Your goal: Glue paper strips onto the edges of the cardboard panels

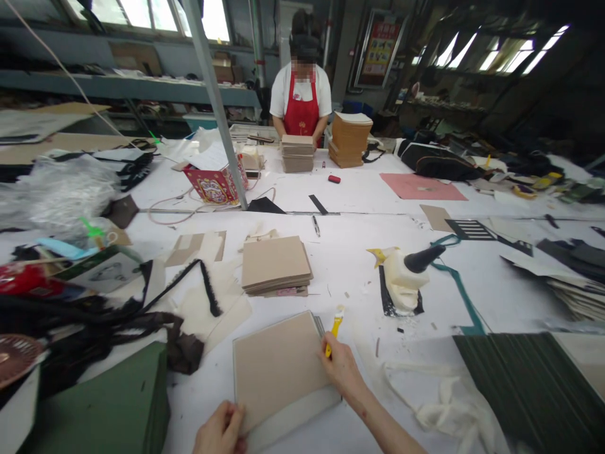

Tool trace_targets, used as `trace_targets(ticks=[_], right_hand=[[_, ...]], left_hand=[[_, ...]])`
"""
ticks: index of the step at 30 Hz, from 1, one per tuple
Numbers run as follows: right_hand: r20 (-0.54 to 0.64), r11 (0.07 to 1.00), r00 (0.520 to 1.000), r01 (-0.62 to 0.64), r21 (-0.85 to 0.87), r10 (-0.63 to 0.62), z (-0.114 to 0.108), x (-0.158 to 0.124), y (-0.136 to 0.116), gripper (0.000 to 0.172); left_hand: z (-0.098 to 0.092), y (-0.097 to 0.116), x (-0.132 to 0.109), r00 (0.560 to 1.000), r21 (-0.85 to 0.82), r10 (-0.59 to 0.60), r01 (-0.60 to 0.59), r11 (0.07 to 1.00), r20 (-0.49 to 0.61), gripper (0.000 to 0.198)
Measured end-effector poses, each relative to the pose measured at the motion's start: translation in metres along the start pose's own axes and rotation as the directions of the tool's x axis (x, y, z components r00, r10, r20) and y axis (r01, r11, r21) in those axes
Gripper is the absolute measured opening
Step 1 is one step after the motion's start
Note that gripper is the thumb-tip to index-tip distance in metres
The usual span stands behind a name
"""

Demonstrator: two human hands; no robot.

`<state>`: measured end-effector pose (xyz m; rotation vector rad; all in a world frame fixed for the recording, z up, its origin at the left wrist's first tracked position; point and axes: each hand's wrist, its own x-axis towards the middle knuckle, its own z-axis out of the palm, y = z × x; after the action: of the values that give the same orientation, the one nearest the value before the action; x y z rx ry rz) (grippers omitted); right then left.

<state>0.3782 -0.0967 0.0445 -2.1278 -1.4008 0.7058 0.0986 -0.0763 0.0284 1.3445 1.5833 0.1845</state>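
Observation:
My right hand (341,364) is closed around a yellow-handled brush (337,326), its pale bristles pointing away from me. Beneath that hand lies a beige cardboard panel (278,366) with a pale strip (295,416) along its near side; a few more sheets show under its right edge. At the panel's near left corner, my left hand (221,429) pinches the edge between thumb and fingers. Just beyond sits a stack of similar beige boards (276,261). To the right stands a cut-open whitish container (404,280) with a black cone-shaped piece on it.
Green folded sheets lie at near left (108,403) and near right (529,378). White cloth strips (444,403) rest right of my arm. A metal post (215,94) rises from the table. Across it, a person in a red apron (302,107) stands behind stacked boards (297,154).

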Motion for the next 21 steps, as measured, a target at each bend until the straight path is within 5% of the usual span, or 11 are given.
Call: trace_targets(ticks=[4,7,10,14,21], right_hand=[[0.046,0.998,0.998,0.042,-0.038,-0.041,0.006,0.002,0.006,0.006],[0.075,0.989,0.994,0.083,-0.123,-0.074,0.007,0.005,0.01,0.007],[0.102,0.977,0.991,0.106,-0.187,-0.088,0.005,0.007,0.012,0.007],[0.124,0.968,0.989,0.112,-0.223,-0.086,0.003,0.007,0.013,0.007],[0.136,0.931,0.981,0.177,-0.32,-0.139,-0.017,0.01,0.012,0.024]], left_hand=[[-0.01,0.008,0.004,0.997,0.172,-0.047,0.035,0.984,0.066,0.029],[-0.024,0.016,0.003,0.999,0.264,-0.033,0.032,0.964,-0.004,0.023],[-0.028,0.028,-0.004,0.977,0.393,0.179,-0.12,0.912,-0.116,0.014],[-0.002,0.046,-0.008,0.84,0.612,0.543,-0.427,0.666,-0.005,0.058],[0.032,0.071,-0.001,0.836,0.678,0.547,-0.373,0.633,-0.05,0.041]])
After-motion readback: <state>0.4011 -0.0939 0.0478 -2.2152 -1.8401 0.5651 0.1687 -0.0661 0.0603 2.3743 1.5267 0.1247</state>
